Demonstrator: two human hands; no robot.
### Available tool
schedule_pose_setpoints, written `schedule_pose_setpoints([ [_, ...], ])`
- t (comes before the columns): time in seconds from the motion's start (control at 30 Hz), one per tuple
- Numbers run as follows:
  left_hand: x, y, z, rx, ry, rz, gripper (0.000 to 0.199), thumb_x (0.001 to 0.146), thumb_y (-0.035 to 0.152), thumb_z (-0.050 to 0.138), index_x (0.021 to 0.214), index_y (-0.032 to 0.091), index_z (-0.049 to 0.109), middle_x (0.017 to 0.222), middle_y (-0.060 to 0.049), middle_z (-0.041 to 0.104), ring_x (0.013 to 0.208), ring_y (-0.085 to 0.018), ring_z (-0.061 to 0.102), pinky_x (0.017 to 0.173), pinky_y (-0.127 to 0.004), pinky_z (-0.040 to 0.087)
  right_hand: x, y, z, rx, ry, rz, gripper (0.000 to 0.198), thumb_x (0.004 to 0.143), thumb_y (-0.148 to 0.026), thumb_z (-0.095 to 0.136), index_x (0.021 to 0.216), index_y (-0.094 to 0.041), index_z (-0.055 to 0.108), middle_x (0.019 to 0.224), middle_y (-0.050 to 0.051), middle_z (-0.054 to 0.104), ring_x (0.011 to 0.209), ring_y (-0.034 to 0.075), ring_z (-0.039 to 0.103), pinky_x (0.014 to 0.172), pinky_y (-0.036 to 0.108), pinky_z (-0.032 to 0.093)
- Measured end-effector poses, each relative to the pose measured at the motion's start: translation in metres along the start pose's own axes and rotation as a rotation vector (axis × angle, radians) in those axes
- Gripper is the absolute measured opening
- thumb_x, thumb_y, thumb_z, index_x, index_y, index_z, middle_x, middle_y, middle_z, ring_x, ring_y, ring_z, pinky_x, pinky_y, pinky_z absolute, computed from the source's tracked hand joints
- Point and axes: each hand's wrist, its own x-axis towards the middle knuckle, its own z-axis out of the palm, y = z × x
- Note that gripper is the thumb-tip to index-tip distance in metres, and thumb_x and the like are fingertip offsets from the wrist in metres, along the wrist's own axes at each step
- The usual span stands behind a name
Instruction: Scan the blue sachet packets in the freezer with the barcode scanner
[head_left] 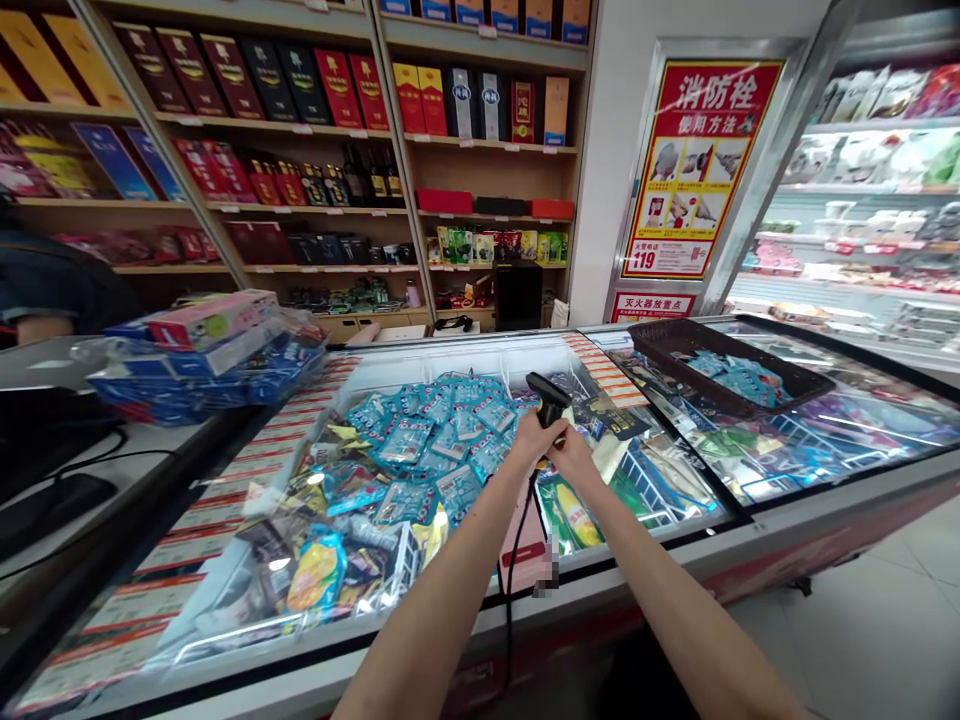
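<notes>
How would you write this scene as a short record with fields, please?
Left hand: closed on the black scanner
Right hand: beside it, closed on the same scanner
Cord: black, hanging below the hands
Blue packets: many, piled left of the scanner
Brown tray: at right, holding similar packets
Background: shelves of boxed goods

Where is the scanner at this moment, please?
In the head view, the scanner is just right of centre, held in the left hand and right hand above the freezer, right of the heaped blue packets.
</notes>
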Motion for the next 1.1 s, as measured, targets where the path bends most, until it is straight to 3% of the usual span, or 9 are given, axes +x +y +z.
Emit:
schedule_pose_setpoints([
  [0.07, -0.01, 0.003, -0.028, 0.065, 0.053, 0.004, 0.041, 0.073, 0.044, 0.066, 0.098, 0.012, 0.062, 0.088, -0.011, 0.067, 0.082, -0.023, 0.062, 0.071, -0.033, 0.047, -0.004, -0.008, 0.004, 0.024, -0.163, -0.119, 0.042, 0.073, -0.037, 0.068, 0.108, -0.016, 0.058, 0.095, 0.009, 0.066, 0.072, 0.02, 0.064, 0.055, 0.028, 0.05],
  [0.13, -0.027, 0.0, -0.063, 0.085, 0.087, 0.028, 0.047, 0.072, 0.045, 0.067, 0.105, 0.013, 0.06, 0.093, -0.009, 0.066, 0.083, -0.022, 0.062, 0.072, -0.032, 0.047, -0.005, -0.014, 0.003, -0.011, -0.287, -0.214, 0.053, 0.078, -0.044, 0.065, 0.124, -0.018, 0.054, 0.111, 0.01, 0.064, 0.091, 0.022, 0.064, 0.072, 0.032, 0.053],
  [0.2, -0.051, -0.008, -0.099, 0.106, 0.082, 0.017, 0.059, 0.064, 0.044, 0.073, 0.113, 0.016, 0.056, 0.095, -0.007, 0.066, 0.079, -0.02, 0.062, 0.067, -0.03, 0.048, -0.001, -0.013, 0.001, -0.192, -0.227, -0.261, 0.067, 0.08, -0.051, 0.062, 0.138, -0.021, 0.045, 0.125, 0.012, 0.058, 0.112, 0.027, 0.056, 0.09, 0.04, 0.048],
  [0.27, -0.078, -0.02, -0.128, 0.037, -0.064, -0.093, 0.061, 0.067, 0.044, 0.071, 0.118, 0.017, 0.052, 0.081, -0.004, 0.065, 0.062, -0.017, 0.06, 0.057, -0.029, 0.047, 0.006, -0.007, 0.003, -0.467, -0.094, -0.262, 0.08, 0.079, -0.058, 0.061, 0.146, -0.022, 0.036, 0.141, 0.016, 0.046, 0.133, 0.032, 0.039, 0.104, 0.047, 0.035],
  [0.33, -0.102, -0.032, -0.146, -0.109, -0.248, -0.214, 0.059, 0.073, 0.045, 0.064, 0.123, 0.018, 0.046, 0.077, -0.003, 0.065, 0.055, -0.017, 0.061, 0.053, -0.031, 0.049, 0.014, 0.0, 0.012, -0.696, -0.086, -0.193, 0.09, 0.078, -0.066, 0.057, 0.152, -0.025, 0.024, 0.156, 0.016, 0.023, 0.144, 0.037, 0.015, 0.11, 0.053, 0.022],
  [0.43, -0.12, -0.046, -0.154, -0.227, -0.378, -0.317, 0.058, 0.072, 0.043, 0.066, 0.121, 0.017, 0.045, 0.095, -0.009, 0.068, 0.072, -0.024, 0.07, 0.064, -0.037, 0.055, 0.024, 0.006, 0.032, -0.878, -0.147, -0.089, 0.091, 0.079, -0.075, 0.046, 0.153, -0.033, 0.014, 0.161, 0.01, 0.001, 0.144, 0.044, 0.0, 0.108, 0.065, 0.01],
  [0.6, -0.103, -0.058, -0.149, -0.388, -0.339, -0.279, 0.052, 0.071, 0.038, 0.069, 0.114, 0.015, 0.049, 0.11, -0.013, 0.067, 0.089, -0.027, 0.07, 0.087, -0.042, 0.054, 0.039, 0.002, 0.053, -0.936, -0.17, -0.022, 0.086, 0.08, -0.079, 0.034, 0.152, -0.033, 0.018, 0.161, 0.009, -0.002, 0.142, 0.048, 0.002, 0.106, 0.068, 0.003],
  [0.9, -0.046, -0.07, -0.165, -0.471, -0.254, -0.242, 0.048, 0.072, 0.034, 0.07, 0.111, 0.018, 0.049, 0.106, -0.01, 0.069, 0.087, -0.024, 0.071, 0.089, -0.043, 0.054, 0.071, 0.003, 0.077, -0.954, -0.121, 0.024, 0.089, 0.081, -0.077, 0.036, 0.153, -0.031, 0.014, 0.161, 0.008, -0.005, 0.144, 0.042, 0.001, 0.111, 0.056, 0.004],
  [1.1, -0.034, -0.073, -0.172, -0.48, -0.281, -0.234, 0.049, 0.073, 0.035, 0.07, 0.114, 0.018, 0.049, 0.105, -0.01, 0.069, 0.089, -0.024, 0.07, 0.091, -0.043, 0.053, 0.078, 0.002, 0.092, -0.926, -0.15, -0.041, 0.084, 0.083, -0.076, 0.032, 0.153, -0.032, 0.015, 0.161, 0.009, -0.004, 0.144, 0.044, 0.002, 0.11, 0.057, 0.005],
])
